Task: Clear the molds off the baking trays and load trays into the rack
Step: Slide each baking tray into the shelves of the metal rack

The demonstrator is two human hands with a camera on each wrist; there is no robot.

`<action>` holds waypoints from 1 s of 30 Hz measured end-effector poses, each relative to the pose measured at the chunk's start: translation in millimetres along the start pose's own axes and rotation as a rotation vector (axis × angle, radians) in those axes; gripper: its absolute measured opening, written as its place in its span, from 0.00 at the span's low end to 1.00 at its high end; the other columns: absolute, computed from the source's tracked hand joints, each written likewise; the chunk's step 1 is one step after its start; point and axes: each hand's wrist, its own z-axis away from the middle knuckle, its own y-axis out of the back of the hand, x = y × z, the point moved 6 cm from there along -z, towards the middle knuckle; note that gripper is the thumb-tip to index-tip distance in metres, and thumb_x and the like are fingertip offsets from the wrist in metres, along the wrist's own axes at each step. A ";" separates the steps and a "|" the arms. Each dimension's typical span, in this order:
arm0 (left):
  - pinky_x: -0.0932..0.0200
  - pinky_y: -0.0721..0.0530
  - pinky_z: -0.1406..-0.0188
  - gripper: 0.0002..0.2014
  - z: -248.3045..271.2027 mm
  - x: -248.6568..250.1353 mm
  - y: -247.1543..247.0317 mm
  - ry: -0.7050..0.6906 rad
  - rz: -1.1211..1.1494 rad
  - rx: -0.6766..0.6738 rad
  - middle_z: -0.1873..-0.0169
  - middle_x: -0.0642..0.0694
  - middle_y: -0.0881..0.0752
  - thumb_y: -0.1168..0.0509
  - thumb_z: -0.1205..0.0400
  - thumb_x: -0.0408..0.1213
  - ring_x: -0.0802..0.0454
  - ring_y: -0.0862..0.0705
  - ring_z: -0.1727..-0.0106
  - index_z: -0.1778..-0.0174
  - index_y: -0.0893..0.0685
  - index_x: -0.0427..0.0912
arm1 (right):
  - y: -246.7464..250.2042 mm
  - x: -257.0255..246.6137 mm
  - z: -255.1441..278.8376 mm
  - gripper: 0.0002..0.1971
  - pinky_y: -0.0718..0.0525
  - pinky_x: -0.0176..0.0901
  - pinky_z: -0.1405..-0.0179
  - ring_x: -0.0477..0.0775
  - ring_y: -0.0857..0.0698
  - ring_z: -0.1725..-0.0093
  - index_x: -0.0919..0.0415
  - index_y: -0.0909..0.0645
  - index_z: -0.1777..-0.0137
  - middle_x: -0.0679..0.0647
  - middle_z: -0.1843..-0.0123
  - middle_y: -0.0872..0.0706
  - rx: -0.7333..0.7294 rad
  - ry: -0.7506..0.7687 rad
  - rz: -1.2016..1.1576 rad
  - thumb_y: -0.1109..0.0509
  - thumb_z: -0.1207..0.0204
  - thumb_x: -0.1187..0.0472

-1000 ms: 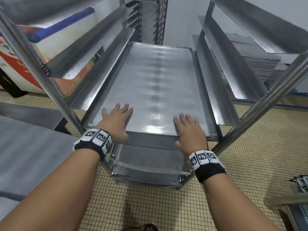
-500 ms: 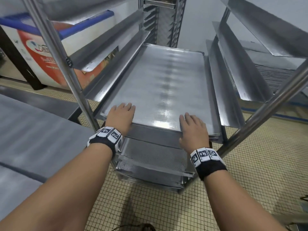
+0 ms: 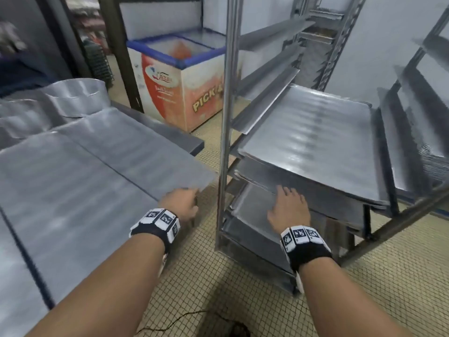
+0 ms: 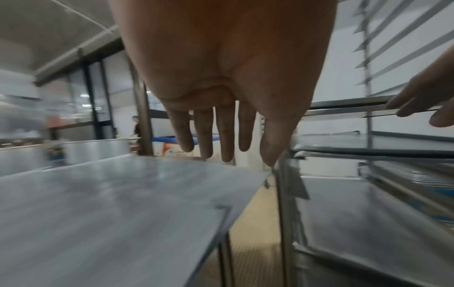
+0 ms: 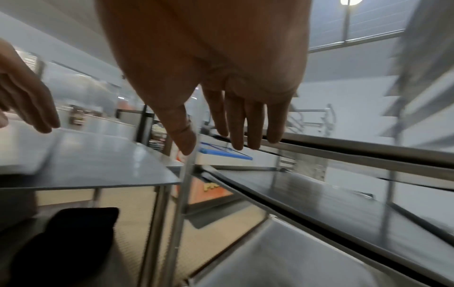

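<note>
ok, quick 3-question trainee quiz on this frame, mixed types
1. True or false: the left hand grips a tray.
2. The top loaded tray sits in: A) the rack B) the freezer C) the floor
3. Fill in: the right hand is ___, holding nothing.

Key: 1 false, its fingers are straight by the table corner. 2 A. 3 open.

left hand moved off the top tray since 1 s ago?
Yes. The left hand has left the top tray, crossing the rack post leftward to the table corner.
</note>
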 end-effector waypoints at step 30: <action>0.17 0.52 0.21 0.52 431.7 -270.5 -140.4 1.322 0.485 -0.043 0.14 0.42 0.71 0.42 0.21 0.72 0.32 0.67 0.14 0.12 0.65 0.54 | -108.1 -469.6 227.2 0.18 0.10 0.49 0.51 0.59 0.10 0.54 0.66 0.14 0.49 0.59 0.53 0.09 -0.812 0.615 -0.486 0.24 0.34 0.54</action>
